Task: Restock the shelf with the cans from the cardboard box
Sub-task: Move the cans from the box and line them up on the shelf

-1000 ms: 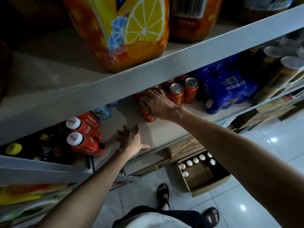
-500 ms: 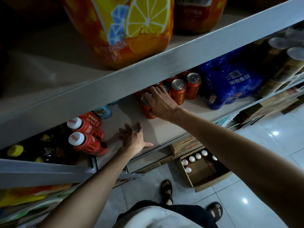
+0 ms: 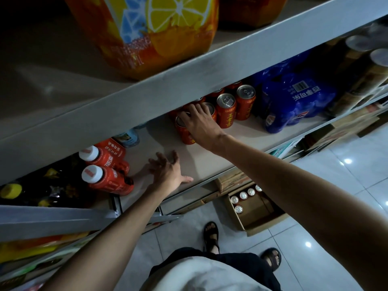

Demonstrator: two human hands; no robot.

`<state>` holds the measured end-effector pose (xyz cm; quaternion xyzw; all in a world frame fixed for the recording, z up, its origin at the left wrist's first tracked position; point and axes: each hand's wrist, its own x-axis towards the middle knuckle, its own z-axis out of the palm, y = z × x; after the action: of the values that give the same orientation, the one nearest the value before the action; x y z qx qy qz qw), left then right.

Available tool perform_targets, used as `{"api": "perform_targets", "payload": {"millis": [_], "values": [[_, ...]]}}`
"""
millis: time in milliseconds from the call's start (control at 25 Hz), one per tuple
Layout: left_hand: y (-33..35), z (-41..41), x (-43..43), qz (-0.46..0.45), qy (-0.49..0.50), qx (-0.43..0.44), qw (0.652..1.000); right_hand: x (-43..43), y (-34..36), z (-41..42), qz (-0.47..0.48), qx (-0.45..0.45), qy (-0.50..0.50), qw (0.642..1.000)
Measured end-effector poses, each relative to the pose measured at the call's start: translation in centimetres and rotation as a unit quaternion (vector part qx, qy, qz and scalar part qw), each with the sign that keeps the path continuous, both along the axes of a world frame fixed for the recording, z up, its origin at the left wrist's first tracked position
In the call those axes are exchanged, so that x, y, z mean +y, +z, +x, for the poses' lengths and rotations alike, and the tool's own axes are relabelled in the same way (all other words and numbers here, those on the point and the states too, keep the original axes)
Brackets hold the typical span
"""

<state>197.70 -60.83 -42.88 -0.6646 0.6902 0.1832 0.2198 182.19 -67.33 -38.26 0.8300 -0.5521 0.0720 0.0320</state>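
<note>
While the right grip (image 3: 201, 124) lay curled over the top of a red can (image 3: 185, 134), fingers hooked down past the rim and palm hiding most of the lid, that can stood upright on the shelf (image 3: 210, 162). Just behind and to the right of this grip, the other red cans (image 3: 225, 110) stood in tight rows, and a blue wrapped pack (image 3: 294, 101) sat further right. The upper shelf lip (image 3: 147, 97) overhung the fingertips closely. The left grip (image 3: 168, 171) was spread wide with loosely bent fingers and held nothing, low over the board near its front edge; whether it touched could not be told. Bare board showed between the two grips. Just left of the left grip stood two red bottles (image 3: 105, 179). Below the right forearm, on the floor, the cardboard box (image 3: 262, 225) held a few silver-topped cans (image 3: 243, 195) along its far side.
</note>
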Motion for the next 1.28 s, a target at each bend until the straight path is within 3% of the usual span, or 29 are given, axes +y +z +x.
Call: {"api": "perform_targets", "payload": {"millis": [280, 400, 480, 560, 600, 680, 760, 880, 960, 1080, 1160, 1280], "values": [[0.4, 0.0, 0.2, 0.003, 0.016, 0.000, 1.000, 2.7, 1.2, -0.5, -0.030, -0.068, -0.002, 0.997], [0.2, -0.1, 0.5, -0.008, 0.047, 0.077, 0.996, 7.5, 1.0, -3.8, -0.033, -0.160, -0.027, 0.986], [0.8, -2.0, 1.8, -0.112, 0.020, 0.142, 0.983, 11.3, -0.5, -7.8, 0.004, -0.199, -0.083, 0.976], [1.9, -5.9, 3.9, -0.260, -0.086, 0.189, 0.943, 14.7, -2.7, -11.8, 0.063, -0.245, -0.150, 0.956], [2.6, -8.8, 5.2, -0.290, -0.129, 0.223, 0.922, 16.2, -4.1, -13.8, 0.086, -0.272, -0.186, 0.940], [2.2, -14.6, 7.7, -0.238, -0.161, 0.293, 0.912, 18.8, -7.3, -17.4, 0.125, -0.333, -0.272, 0.894], [-0.6, -19.4, 9.7, -0.109, -0.159, 0.328, 0.925, 21.7, -11.4, -20.9, 0.174, -0.390, -0.374, 0.823], [-8.7, -22.0, 11.9, 0.087, -0.140, 0.259, 0.952, 26.7, -19.5, -25.1, 0.289, -0.413, -0.464, 0.728], [-16.6, -22.0, 13.2, 0.190, -0.070, 0.195, 0.960, 30.0, -26.0, -27.2, 0.365, -0.405, -0.489, 0.681], [-29.0, -22.3, 14.2, 0.276, 0.131, 0.150, 0.940, 32.5, -36.5, -29.4, 0.398, -0.412, -0.547, 0.610], [-37.7, -23.2, 14.4, 0.270, 0.235, 0.155, 0.921, 32.5, -44.6, -30.1, 0.405, -0.413, -0.552, 0.601], [-49.2, -25.0, 13.6, 0.239, 0.336, 0.206, 0.887, 31.2, -56.0, -29.2, 0.448, -0.379, -0.497, 0.639]]}}
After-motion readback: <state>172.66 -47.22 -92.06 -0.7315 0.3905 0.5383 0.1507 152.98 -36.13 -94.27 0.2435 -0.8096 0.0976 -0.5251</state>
